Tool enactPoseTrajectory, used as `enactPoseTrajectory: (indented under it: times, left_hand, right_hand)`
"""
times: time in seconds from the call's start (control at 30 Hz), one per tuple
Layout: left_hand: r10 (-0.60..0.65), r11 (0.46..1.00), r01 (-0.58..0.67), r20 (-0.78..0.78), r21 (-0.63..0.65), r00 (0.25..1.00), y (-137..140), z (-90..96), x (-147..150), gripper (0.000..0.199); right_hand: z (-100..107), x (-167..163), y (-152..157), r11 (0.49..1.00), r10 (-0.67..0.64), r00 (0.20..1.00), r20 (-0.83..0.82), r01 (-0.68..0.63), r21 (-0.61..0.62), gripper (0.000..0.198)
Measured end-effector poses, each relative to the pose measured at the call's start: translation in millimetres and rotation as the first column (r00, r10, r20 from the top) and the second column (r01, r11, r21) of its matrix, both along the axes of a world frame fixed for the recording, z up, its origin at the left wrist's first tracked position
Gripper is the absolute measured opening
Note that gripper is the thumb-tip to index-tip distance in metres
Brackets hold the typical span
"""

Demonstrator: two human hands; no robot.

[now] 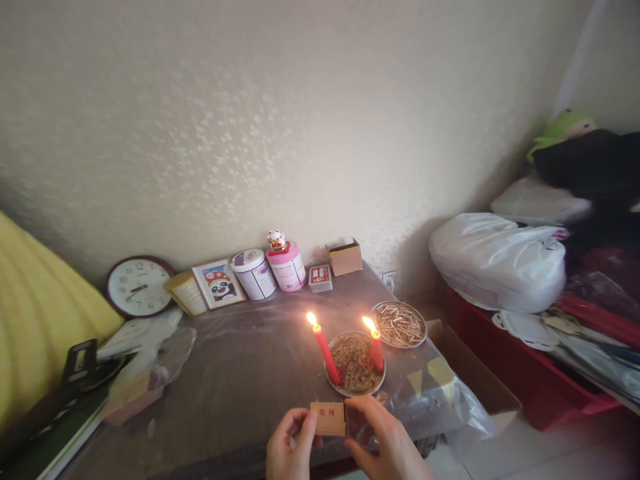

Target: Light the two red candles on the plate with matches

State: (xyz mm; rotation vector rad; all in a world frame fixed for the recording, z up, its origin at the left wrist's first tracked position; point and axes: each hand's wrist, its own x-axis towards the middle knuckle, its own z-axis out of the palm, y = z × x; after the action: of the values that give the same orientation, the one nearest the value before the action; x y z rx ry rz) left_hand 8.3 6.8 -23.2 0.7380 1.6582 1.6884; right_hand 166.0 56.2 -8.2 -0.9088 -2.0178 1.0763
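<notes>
A small tan matchbox (329,420) with red characters on its top is held level at the table's near edge. My left hand (294,445) pinches its left side between thumb and fingers. At the box's right end, the thumb and index finger of my right hand (383,437) close around the edge. Just beyond stand two lit red candles, the left one (327,353) tilted and the right one (377,350) shorter. They rise from a round dish (384,383) of brown grainy material. Behind it sits a second dish (425,331) heaped with matchsticks, many dark-tipped.
Along the wall are a clock (139,287), a panda picture (220,283), a white tin (253,275), a pink tin (287,268) topped by a cat figurine, a card box (320,279) and an open carton (345,258). Bags (500,260) and a red bin (480,333) stand right.
</notes>
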Motion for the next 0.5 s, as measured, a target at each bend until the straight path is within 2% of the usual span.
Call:
enactPoseTrajectory:
  times: [0.2, 0.33, 0.4, 0.5]
  left_hand:
    - [-0.014, 1.000, 0.014, 0.015, 0.015, 1.000, 1, -5.4, -1, 0.039]
    - [0.024, 1.000, -0.025, 0.053, 0.013, 0.998, 1, -4.5, -6, 0.039]
    - [0.032, 0.999, -0.033, 0.101, 0.003, 0.994, 0, -3.1, -12, 0.039]
    - [0.032, 0.999, -0.040, 0.256, 0.026, 0.966, 0, 1.1, -18, 0.039]
  right_hand:
    - [0, 0, -1, 1.000, 0.006, 1.000, 0.015, -0.006, -0.013, 0.035]
    - [0, 1, -3, 1.000, 0.005, 1.000, 0.018, -0.004, -0.018, 0.035]
    - [1, 2, -4, 1.000, -0.002, 1.000, 0.017, 0.002, -0.028, 0.035]
    - [5, 2, -4, 0.997, -0.007, 1.000, 0.015, 0.008, -0.072, 0.030]
